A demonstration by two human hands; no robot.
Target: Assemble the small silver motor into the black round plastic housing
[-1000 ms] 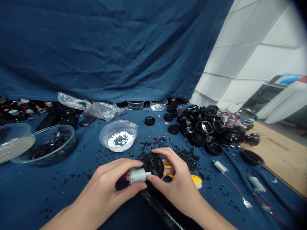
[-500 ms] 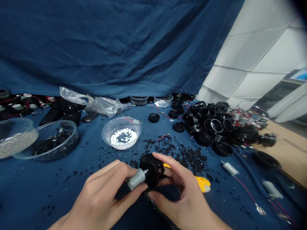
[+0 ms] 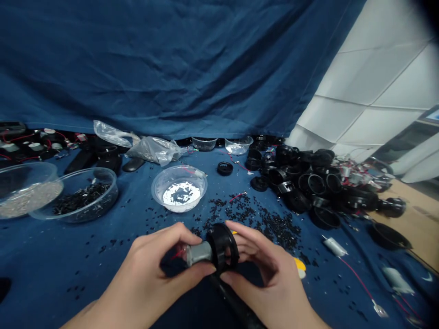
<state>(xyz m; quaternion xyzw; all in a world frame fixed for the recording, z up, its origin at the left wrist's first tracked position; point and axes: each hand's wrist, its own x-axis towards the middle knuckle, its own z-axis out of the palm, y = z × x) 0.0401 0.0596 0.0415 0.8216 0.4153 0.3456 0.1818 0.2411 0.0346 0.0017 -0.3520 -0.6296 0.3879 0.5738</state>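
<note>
My left hand [image 3: 151,269] pinches a small silver electric motor [image 3: 199,254] between thumb and fingers, with a red wire at its rear end. The motor's front end meets a round black plastic housing [image 3: 222,246]; how deep it sits inside cannot be made out. Fingers and thumb of my right hand [image 3: 267,274] grip the housing's rim from the right. A black stem or handle [image 3: 233,297] runs down below the housing, partly hidden by my right hand. Behind that hand lies a yellow object [image 3: 299,265], mostly covered.
Small black pieces [image 3: 274,224] lie scattered on the blue cloth. A clear bowl with white pieces [image 3: 180,189] stands ahead; bowls with black pins [image 3: 82,196] and pale bits [image 3: 29,196] stand left. Black housings [image 3: 308,183] are heaped right, near a loose motor [image 3: 335,246].
The motor has moved rightward up against the housing, which has turned so its rim faces more to the right. The whole view has shifted slightly.
</note>
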